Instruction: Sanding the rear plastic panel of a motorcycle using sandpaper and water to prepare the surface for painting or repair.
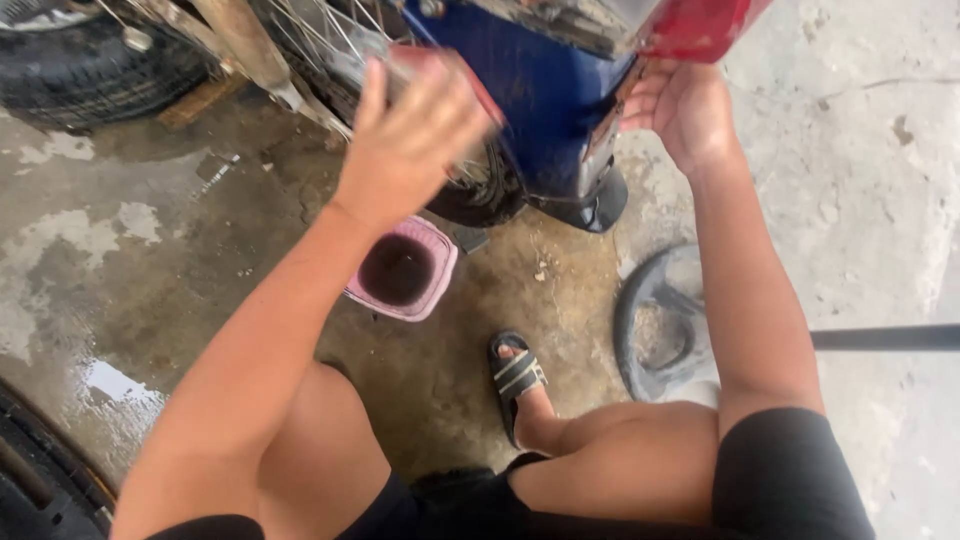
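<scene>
Squatting behind the blue motorbike rear [540, 90], left hand [405, 140] spread open against the wheel, holding nothing, right hand [680, 110] cupped under the red tail light [700, 25] to steady it, pink tub [400, 270] of dark liquid sits underneath on the wet floor [130, 270].

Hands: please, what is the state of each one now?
Left hand: open, blurred, fingers spread, near the wheel.
Right hand: touching the red tail light; grip cannot be told.

A single head-worn camera looks steeply down from close above the blue motorbike rear [545, 90]. It faces forward past the knees, with the wet concrete floor [120, 270] below the motorbike.
</scene>
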